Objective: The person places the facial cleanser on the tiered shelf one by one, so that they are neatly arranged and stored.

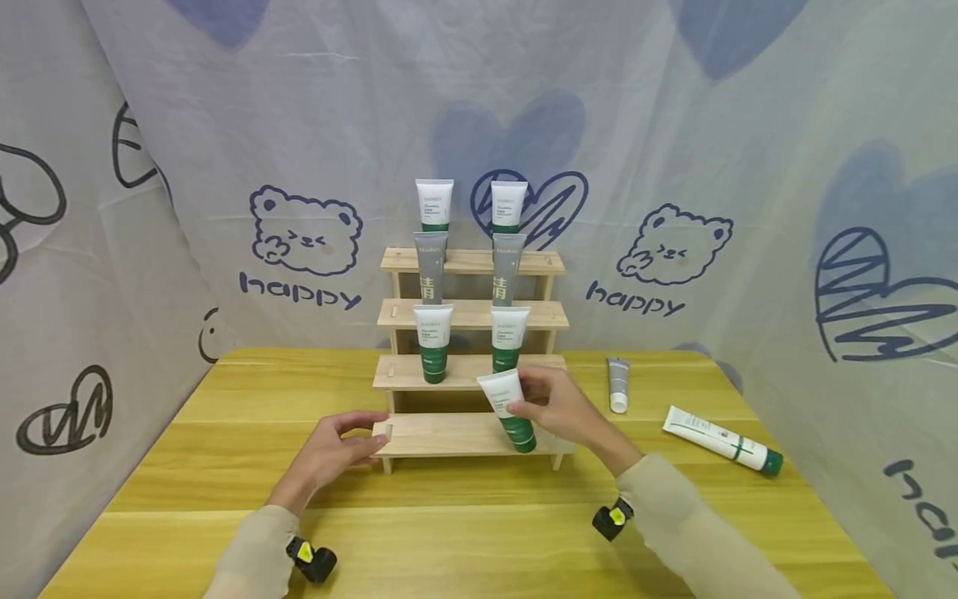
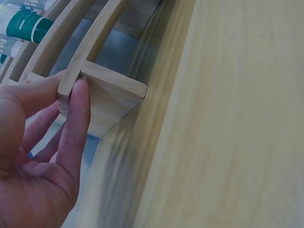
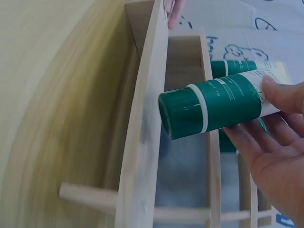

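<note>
My right hand [image 1: 560, 406] holds a white and green squeeze tube [image 1: 516, 426] between thumb and fingers. The tube leans, its green cap pointing down over the right part of the lowest step of a wooden tiered display rack [image 1: 441, 434]. In the right wrist view that green cap [image 3: 183, 113] is close over the step's board. At the rack's left end, my left hand [image 1: 334, 452] pinches the end of the lowest board [image 2: 71, 78] between thumb and finger. Pairs of tubes stand cap-down on the three upper steps: white-green tubes [image 1: 434, 343] on two steps, grey tubes [image 1: 430, 270] between.
On the table [image 1: 479, 541] right of the rack lie a small grey tube [image 1: 618, 384] and a longer white tube with a green cap [image 1: 722, 441]. A printed cloth [image 1: 419, 100] hangs behind the rack and along both sides.
</note>
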{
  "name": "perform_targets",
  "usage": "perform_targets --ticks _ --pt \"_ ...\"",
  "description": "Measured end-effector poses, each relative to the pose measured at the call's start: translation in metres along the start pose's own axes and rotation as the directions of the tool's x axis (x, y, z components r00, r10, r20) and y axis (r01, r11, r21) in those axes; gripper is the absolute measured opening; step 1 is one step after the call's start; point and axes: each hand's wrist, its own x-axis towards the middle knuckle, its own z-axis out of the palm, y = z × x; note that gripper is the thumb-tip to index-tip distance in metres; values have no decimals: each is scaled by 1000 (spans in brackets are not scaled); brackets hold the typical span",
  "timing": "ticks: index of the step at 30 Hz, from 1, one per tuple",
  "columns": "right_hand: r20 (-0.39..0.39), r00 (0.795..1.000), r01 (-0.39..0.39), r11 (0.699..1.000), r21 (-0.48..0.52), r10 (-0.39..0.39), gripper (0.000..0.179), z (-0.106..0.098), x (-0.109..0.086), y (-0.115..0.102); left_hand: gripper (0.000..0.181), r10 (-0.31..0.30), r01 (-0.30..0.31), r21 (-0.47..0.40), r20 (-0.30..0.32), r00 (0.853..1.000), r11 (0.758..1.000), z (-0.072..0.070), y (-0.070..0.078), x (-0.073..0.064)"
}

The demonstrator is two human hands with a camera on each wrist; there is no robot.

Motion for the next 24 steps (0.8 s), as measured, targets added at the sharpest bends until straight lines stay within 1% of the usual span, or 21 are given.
perform_targets --ticks 3,8,17,24 --pt "-8 1000 31 998 53 -30 36 8 4 -3 52 -2 2 0 0 1000 1000 0 1 1" --pt "-31 998 54 993 105 -51 35 21 12 -6 53 0 0 9 1 1000 1000 1 1 0" --pt "-60 997 53 983 178 -42 37 46 24 -6 54 5 -5 2 5 1000 1000 1 -1 0" --pt "-79 995 81 970 227 -65 37 64 34 -12 54 9 -9 7 7 1000 1000 1 -1 0"
